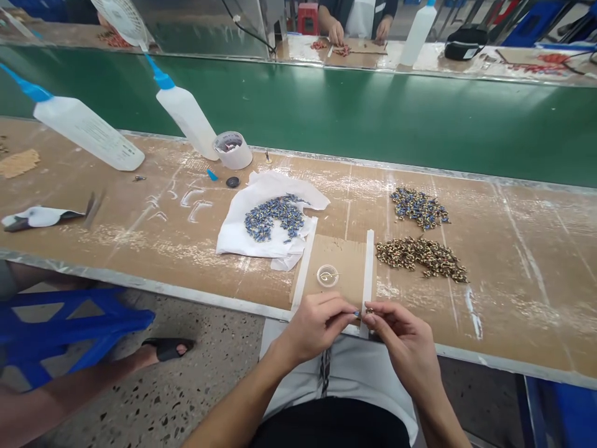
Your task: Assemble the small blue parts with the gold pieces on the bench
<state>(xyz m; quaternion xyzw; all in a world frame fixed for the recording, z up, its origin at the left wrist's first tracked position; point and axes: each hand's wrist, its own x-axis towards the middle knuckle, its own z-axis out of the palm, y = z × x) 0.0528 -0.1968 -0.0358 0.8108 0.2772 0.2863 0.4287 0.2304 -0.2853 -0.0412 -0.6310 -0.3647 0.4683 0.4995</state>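
Cardboard bench top (513, 261): brown, streaked with white residue, running the full width in front of a green conveyor belt (373, 118).
Far-left bottle (84, 132): white plastic with a blue nozzle, lying tilted on the cardboard.
Second bottle (186, 115): same kind, leaning, its base just beside a roll of tape (232, 150).
White cloth (270, 214): spread left of centre, carrying a heap of small blue parts (275, 218).
Small clear dish (327, 275): round, sitting on the bare cardboard between two white strips (369, 264), just beyond the hands.
Left hand (312, 326): fingers drawn narrow into a pinch, holding a tiny blue-tipped part (357, 314) at the fingertips, over the near edge of the bench.
Right hand (405, 345): likewise pinched narrow, gripping a tiny brownish part (369, 310); its fingertips almost meet those of the left hand.
Held pieces: both sit between the two hands' fingertips, close together; whether they touch is too small to tell.
Blue-and-brown pile (418, 207): loose on the cardboard, right of the strips, farther back.
Brown pile (422, 255): larger, just in front of that one, near the right hand.
Across the belt: another person's hands (336, 32) work at red parts on the far bench, well apart.
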